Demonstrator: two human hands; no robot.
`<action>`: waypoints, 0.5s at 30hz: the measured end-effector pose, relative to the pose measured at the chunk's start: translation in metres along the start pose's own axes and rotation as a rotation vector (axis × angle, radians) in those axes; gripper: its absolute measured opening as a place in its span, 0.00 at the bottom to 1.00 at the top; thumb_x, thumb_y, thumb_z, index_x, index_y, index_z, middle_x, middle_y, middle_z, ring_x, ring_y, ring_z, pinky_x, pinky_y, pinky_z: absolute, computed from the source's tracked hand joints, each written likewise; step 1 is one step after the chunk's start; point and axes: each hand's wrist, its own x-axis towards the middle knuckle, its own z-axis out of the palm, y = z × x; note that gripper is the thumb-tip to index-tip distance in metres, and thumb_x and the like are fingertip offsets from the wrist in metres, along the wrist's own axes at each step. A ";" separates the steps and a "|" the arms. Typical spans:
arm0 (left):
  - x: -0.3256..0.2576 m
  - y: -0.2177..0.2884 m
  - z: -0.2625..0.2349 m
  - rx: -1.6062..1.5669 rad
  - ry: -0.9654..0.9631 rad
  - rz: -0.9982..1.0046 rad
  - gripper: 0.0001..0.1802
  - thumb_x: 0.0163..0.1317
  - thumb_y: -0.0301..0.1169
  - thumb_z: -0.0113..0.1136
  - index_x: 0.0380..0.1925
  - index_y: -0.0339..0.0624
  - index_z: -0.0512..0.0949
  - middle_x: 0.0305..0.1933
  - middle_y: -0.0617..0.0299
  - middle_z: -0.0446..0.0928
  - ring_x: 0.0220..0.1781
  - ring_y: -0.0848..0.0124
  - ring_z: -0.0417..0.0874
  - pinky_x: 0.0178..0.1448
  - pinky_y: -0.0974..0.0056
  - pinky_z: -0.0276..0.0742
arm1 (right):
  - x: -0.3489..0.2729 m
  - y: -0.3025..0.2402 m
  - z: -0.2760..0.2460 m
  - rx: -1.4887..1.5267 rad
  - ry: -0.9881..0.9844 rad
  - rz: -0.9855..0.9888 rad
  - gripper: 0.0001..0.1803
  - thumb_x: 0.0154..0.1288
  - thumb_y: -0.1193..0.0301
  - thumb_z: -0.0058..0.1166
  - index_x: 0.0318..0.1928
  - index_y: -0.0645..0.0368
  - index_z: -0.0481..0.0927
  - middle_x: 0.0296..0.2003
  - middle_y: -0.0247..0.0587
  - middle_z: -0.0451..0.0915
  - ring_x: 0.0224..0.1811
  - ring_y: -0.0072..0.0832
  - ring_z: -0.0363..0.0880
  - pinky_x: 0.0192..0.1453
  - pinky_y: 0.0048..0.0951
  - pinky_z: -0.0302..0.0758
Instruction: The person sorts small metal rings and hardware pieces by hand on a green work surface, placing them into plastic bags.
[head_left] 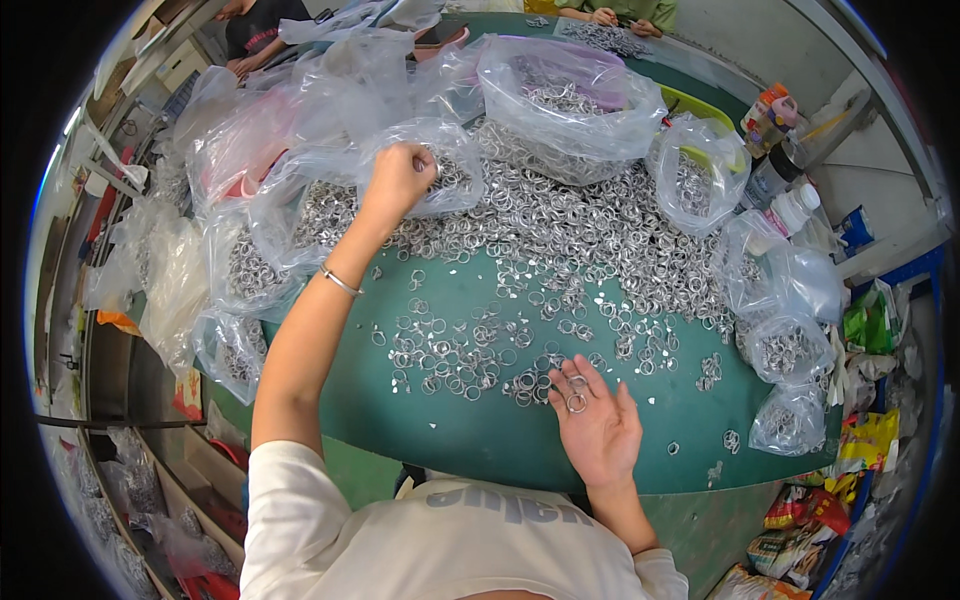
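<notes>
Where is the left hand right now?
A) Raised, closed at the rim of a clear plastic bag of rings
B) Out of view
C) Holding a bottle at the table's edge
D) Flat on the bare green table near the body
A: the left hand is reached forward and closed at the rim of a clear plastic bag holding metal rings, while the right hand lies open, palm up, with rings on its fingers.
</notes>
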 end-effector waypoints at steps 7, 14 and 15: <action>-0.006 -0.001 0.001 0.122 0.078 0.176 0.05 0.48 0.23 0.56 0.25 0.30 0.76 0.24 0.44 0.76 0.28 0.50 0.79 0.36 0.55 0.74 | 0.000 0.001 0.011 -0.024 0.039 -0.014 0.30 0.71 0.58 0.32 0.62 0.71 0.60 0.62 0.55 0.61 0.67 0.46 0.56 0.72 0.43 0.51; -0.009 -0.009 0.004 0.079 0.037 0.198 0.04 0.48 0.21 0.56 0.26 0.31 0.75 0.32 0.43 0.74 0.35 0.46 0.76 0.41 0.52 0.73 | 0.002 0.004 0.000 -0.042 0.104 0.042 0.25 0.71 0.63 0.35 0.59 0.71 0.63 0.60 0.57 0.64 0.65 0.47 0.60 0.71 0.44 0.55; -0.009 -0.011 0.003 0.048 0.043 0.189 0.04 0.49 0.22 0.57 0.25 0.32 0.75 0.30 0.46 0.73 0.32 0.51 0.76 0.39 0.55 0.73 | 0.002 0.005 -0.002 -0.038 0.114 0.056 0.24 0.71 0.63 0.36 0.58 0.70 0.64 0.59 0.57 0.65 0.64 0.47 0.61 0.71 0.43 0.56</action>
